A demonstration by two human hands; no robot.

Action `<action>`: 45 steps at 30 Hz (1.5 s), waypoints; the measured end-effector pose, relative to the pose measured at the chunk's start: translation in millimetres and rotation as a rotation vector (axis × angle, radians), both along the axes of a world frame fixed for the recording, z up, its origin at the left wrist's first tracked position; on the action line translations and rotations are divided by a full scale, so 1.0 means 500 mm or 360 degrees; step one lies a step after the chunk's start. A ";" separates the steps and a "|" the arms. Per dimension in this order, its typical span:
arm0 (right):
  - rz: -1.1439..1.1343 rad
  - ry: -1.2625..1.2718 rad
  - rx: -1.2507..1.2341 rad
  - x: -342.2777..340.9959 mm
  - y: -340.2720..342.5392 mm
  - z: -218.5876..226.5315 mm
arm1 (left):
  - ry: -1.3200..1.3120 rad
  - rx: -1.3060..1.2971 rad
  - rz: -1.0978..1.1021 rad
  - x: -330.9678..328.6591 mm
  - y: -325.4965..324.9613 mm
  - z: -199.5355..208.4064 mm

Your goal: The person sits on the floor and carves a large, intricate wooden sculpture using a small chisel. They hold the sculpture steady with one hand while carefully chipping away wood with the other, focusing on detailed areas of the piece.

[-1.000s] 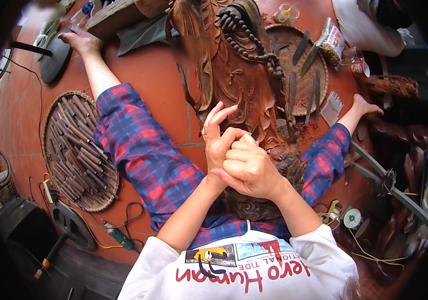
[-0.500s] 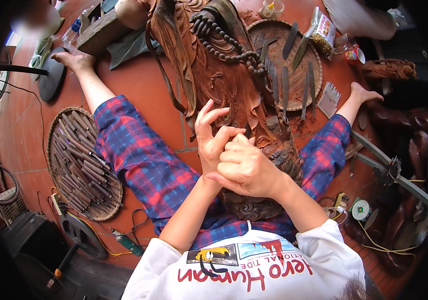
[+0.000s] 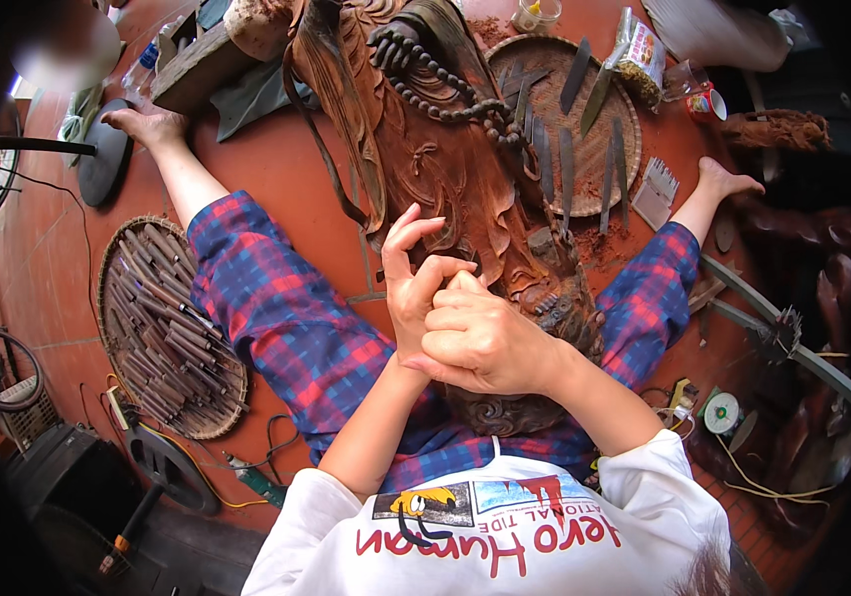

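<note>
My left hand [image 3: 409, 298] is raised in front of me, with some of its fingers stretched up and apart. My right hand [image 3: 485, 343] is closed around part of it, and which left fingers lie inside that grip is hidden. Beneath both hands lies a large brown wooden carving [image 3: 415, 189] of a robed figure. Its carved hand holds a string of beads [image 3: 435, 70]. The carving's curled, ornate end rests between my legs, partly covered by my hands and forearms.
To the left, a round woven basket [image 3: 244, 397] holds many wooden-handled carving tools [image 3: 162, 328]. A woven tray [image 3: 594, 149] with flat files stands at the upper right. Metal bars [image 3: 743, 293] and a cable reel [image 3: 721, 412] lie right. A green rotary tool [image 3: 258, 481] sits lower left.
My joined hands have shifted slightly left, with the right hand still gripping the left. The carving and tools stay in place, apart from a small shift of the view.
</note>
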State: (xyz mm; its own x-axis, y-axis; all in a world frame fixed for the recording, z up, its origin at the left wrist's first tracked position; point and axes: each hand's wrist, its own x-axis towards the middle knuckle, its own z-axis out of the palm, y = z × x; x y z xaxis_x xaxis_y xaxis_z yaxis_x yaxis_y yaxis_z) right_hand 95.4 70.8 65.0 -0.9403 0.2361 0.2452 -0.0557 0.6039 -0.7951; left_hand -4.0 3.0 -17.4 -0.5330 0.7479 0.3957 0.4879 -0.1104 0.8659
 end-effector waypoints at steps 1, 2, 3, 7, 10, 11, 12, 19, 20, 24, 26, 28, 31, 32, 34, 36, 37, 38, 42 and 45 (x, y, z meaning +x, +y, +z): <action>-0.0084 0.0030 0.0003 -0.001 -0.001 -0.004 | 0.0025 -0.0060 0.0019 0.002 0.004 0.011; -0.0168 0.0060 0.0006 -0.004 -0.001 -0.010 | 0.0050 -0.0121 0.0037 0.007 0.013 0.026; -0.0252 0.0089 0.0009 -0.008 -0.001 -0.015 | 0.0074 -0.0181 0.0055 0.010 0.020 0.034; -0.0279 0.0169 -0.0101 -0.042 -0.017 -0.021 | -0.0126 -0.0084 0.0110 0.003 0.012 0.016; -0.0311 0.0098 -0.0024 -0.032 -0.012 0.001 | -0.0043 -0.0094 0.0092 0.003 0.016 0.036; -0.0366 0.0083 -0.0010 -0.030 -0.015 -0.001 | 0.0014 -0.0143 0.0065 0.003 0.017 0.046; -0.0422 0.0098 0.0018 -0.039 -0.020 -0.005 | 0.0031 -0.0144 0.0056 0.003 0.019 0.040; -0.0495 0.0091 -0.0018 -0.054 -0.029 -0.001 | -0.0058 -0.0174 0.0045 -0.005 0.006 0.039; -0.0556 0.0096 -0.0033 -0.050 -0.027 -0.013 | -0.0067 -0.0187 0.0012 -0.003 0.010 0.051; -0.0507 0.0126 -0.0032 -0.070 -0.019 -0.032 | -0.0097 -0.0289 0.0027 -0.009 0.006 0.053; -0.0506 0.0171 -0.0030 -0.072 -0.024 -0.030 | -0.0059 -0.0290 0.0027 -0.016 0.007 0.056; -0.0480 0.0049 0.0000 -0.056 -0.027 -0.013 | 0.0031 -0.0284 0.0033 -0.012 0.007 0.056; -0.0526 0.0020 0.0085 -0.056 -0.026 -0.025 | -0.0011 -0.0289 0.0031 -0.010 0.012 0.057; -0.0540 0.0060 0.0069 -0.063 -0.023 -0.032 | -0.0058 -0.0309 0.0011 -0.011 0.012 0.060; -0.0470 0.0155 -0.0005 -0.062 -0.024 -0.038 | 0.0022 -0.0331 0.0026 -0.015 0.012 0.058; -0.0414 0.0159 -0.0034 -0.051 -0.024 -0.027 | 0.0041 -0.0300 0.0062 -0.009 0.012 0.049; -0.0435 0.0159 -0.0024 -0.046 -0.027 -0.030 | 0.0080 -0.0290 0.0067 -0.003 0.014 0.050; -0.0455 0.0158 -0.0014 -0.041 -0.029 -0.035 | 0.0118 -0.0280 0.0072 0.003 0.017 0.052; -0.0365 0.0160 -0.0002 -0.049 -0.024 -0.041 | 0.0003 -0.0250 0.0048 -0.005 0.011 0.044; -0.0310 0.0104 0.0039 -0.043 -0.020 -0.018 | 0.0079 -0.0212 0.0045 -0.010 0.010 0.034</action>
State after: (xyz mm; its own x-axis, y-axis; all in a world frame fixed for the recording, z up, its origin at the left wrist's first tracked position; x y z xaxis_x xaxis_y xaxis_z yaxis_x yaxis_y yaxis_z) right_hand 73.6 60.7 56.0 -0.8594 0.4051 0.3119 0.0132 0.6274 -0.7786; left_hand -8.8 7.9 -0.2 -0.5369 0.7806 0.3201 0.5317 0.0185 0.8468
